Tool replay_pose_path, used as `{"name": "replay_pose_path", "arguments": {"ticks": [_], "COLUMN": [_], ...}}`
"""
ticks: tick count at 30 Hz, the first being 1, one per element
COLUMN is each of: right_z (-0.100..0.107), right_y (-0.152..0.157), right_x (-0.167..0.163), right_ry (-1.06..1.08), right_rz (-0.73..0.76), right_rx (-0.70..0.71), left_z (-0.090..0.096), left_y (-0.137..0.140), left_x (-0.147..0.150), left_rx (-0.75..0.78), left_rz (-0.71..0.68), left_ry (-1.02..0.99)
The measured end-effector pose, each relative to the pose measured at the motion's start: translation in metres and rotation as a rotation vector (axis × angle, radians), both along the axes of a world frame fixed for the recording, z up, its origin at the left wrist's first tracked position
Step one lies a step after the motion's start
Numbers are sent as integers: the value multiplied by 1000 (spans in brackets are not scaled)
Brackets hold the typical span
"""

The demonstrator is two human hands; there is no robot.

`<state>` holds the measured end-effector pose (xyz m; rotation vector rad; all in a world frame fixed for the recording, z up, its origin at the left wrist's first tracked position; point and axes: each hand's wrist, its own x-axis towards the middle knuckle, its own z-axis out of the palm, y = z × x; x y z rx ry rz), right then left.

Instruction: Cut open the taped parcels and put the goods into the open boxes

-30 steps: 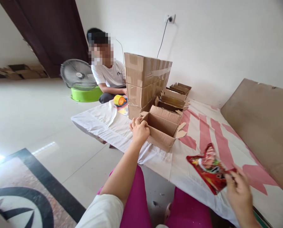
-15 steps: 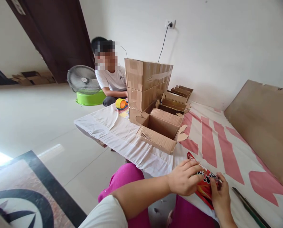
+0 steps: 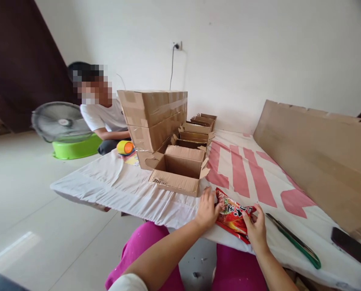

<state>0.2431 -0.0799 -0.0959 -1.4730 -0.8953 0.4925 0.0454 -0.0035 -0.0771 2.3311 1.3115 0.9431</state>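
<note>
A red printed food packet (image 3: pixel 232 216) lies at the near edge of the cloth-covered table, dark lettering facing up. My left hand (image 3: pixel 207 211) is closed on its left edge, with the thumb on top. At the right edge, my right hand (image 3: pixel 257 229) grips the packet between thumb and fingers. Just beyond my left hand stands an open cardboard box (image 3: pixel 180 173) with its flaps up. To the right of my right hand lies a green-handled utility knife (image 3: pixel 301 244).
Stacked taped cartons (image 3: pixel 156 121) and a row of open boxes (image 3: pixel 195 133) run toward the wall. A yellow-orange cup-like object (image 3: pixel 125 147) lies left of them, near a seated person (image 3: pixel 100 117). A cardboard sheet (image 3: pixel 313 153) and a dark flat object (image 3: pixel 353 248) are at right.
My left hand has shifted from across the packet's top to its left edge, uncovering more of the print. The view has turned right, bringing the dark flat object into sight.
</note>
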Motion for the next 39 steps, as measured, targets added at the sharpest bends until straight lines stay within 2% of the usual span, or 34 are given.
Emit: {"name": "replay_pose_path", "arguments": {"ticks": [2,3,6,10,15,19,23,25,27,30,32,34,37,39], "right_z": [1,0,-10,-22,-18,-16,-10,7,36,93,127,152,166,160], "right_y": [-8,-13,-32,-55,-66,-69,-68,-58,-38,12,52,88,117,111], "right_x": [-2,-3,-6,-10,-19,-24,-16,-5,11,39,58,75,91,94], "right_ry": [212,293,355,118,-196,-238,-135,-80,-69,-123,-128,-123,-114,-108], "right_rz": [-23,-26,69,206,168,156,228,242,249,194,156,145,107,76], "right_rx": [-29,-32,-13,-108,-124,-70,-44,0,53,160,173,169,139,130], "left_z": [-2,-2,5,19,26,20,16,25,45,91,123,149,165,158], "left_y": [4,6,7,-1,-8,-13,-22,-21,-11,24,53,79,96,89], "left_x": [-5,-8,-16,-19,-19,-19,-11,-1,15,46,69,90,109,111], "left_rx": [-62,-96,-151,-203,-327,-388,-475,-518,-519,-454,-435,-468,-552,-611], "left_rz": [91,79,-97,-270,-282,-274,-247,-196,-139,-69,-20,5,23,17], "left_ry": [8,37,126,94,6,-212,-511,-623,-703,-766,-811,-843,-870,-875]}}
